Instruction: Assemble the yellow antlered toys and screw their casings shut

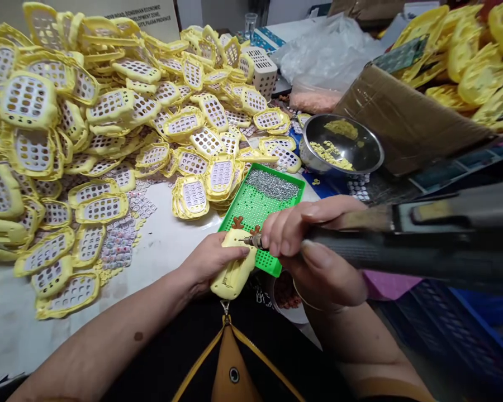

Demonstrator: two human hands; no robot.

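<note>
My left hand (209,257) is closed around a pale yellow toy phone (230,273), its back facing up and two brown antlers at its far end. In my right hand (314,245) is a black electric screwdriver (360,240), held level with its fingers wrapped round the front. The bit meets the toy phone's back near the antlered end; whether a screw sits under it I cannot make out. Just beyond both hands lies a green perforated tray (251,204), with many small silver screws (272,184) heaped at its far end.
A large pile of yellow phone shells (109,111) covers the table's left and back. At the right stand a steel bowl (343,145) with small yellow pieces and a cardboard box (385,111). A bowl of reddish-brown parts (287,290) sits below my right hand.
</note>
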